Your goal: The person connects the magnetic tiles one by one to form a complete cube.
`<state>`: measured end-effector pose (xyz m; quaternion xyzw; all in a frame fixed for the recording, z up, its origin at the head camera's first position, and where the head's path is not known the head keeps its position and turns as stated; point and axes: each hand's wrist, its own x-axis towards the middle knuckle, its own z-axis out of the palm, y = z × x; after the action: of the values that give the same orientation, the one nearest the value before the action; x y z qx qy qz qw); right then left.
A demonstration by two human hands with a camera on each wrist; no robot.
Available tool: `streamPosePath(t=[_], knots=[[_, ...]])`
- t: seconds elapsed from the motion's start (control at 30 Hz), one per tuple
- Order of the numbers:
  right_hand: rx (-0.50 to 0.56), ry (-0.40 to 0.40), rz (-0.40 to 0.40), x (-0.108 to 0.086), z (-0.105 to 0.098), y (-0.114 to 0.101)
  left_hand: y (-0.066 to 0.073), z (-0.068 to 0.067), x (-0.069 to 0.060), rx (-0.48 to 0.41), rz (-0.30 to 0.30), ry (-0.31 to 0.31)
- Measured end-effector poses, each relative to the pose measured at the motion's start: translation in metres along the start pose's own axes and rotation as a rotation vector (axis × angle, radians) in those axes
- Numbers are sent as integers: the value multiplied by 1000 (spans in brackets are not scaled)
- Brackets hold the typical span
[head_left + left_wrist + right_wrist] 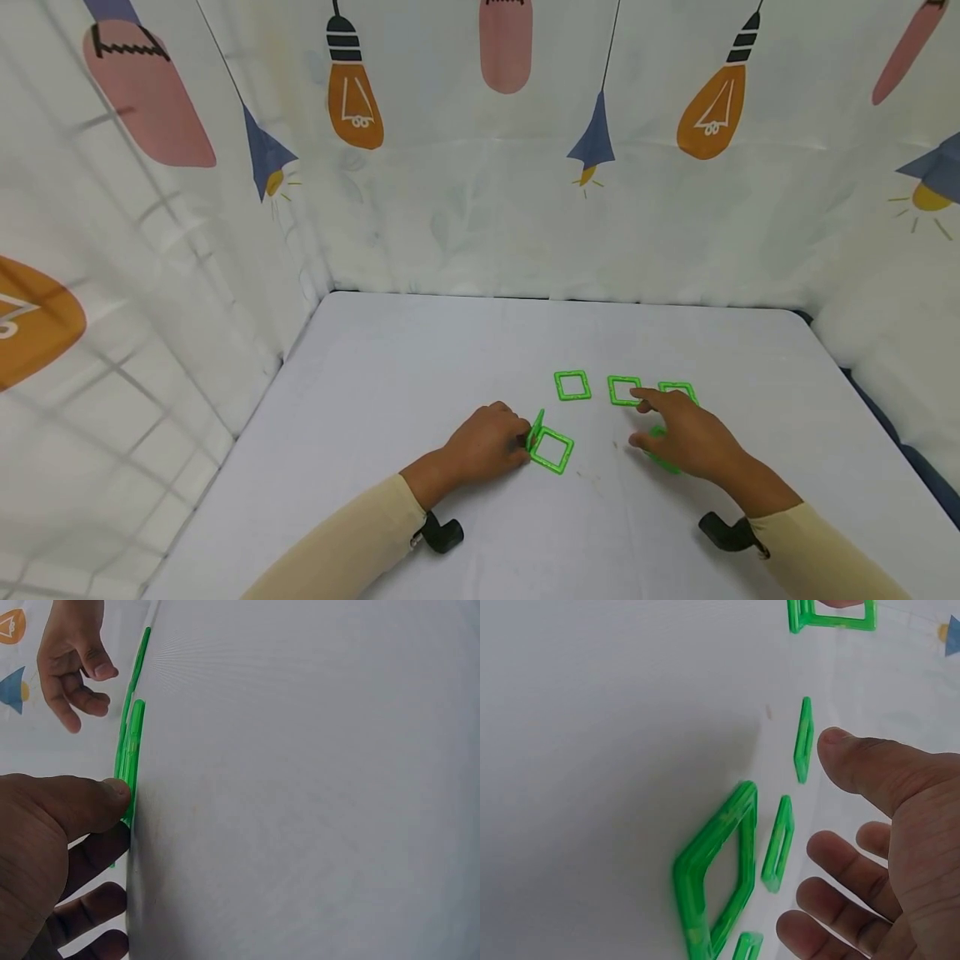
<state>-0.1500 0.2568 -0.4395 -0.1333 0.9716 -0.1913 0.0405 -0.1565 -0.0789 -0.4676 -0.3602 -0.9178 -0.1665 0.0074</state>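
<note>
My left hand [487, 442] pinches a green square frame tile [536, 427] between thumb and fingers. The tile stands upright at the edge of a flat green frame tile [567, 457]; whether the two are joined, I cannot tell. In the left wrist view the thumb presses on the green pinched piece [136, 742]. To the right, my right hand [686, 437] hovers with fingers spread and holds nothing. Partly under it lies another green frame tile [665, 464], seen larger as a tilted-looking green frame [694, 881] in the right wrist view.
Behind the hands, a row of green frame tiles lies flat: a left one [573, 372], a middle one [625, 378] and a right one [677, 385] partly behind my right hand. The white table [420, 350] meets a printed curtain [465, 217] at the back.
</note>
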Motion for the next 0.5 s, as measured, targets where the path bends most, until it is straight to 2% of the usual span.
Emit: streamPosePath(t=[0.5], knots=[[17, 24, 5, -19, 0, 17, 1, -2, 1, 18, 4, -7]])
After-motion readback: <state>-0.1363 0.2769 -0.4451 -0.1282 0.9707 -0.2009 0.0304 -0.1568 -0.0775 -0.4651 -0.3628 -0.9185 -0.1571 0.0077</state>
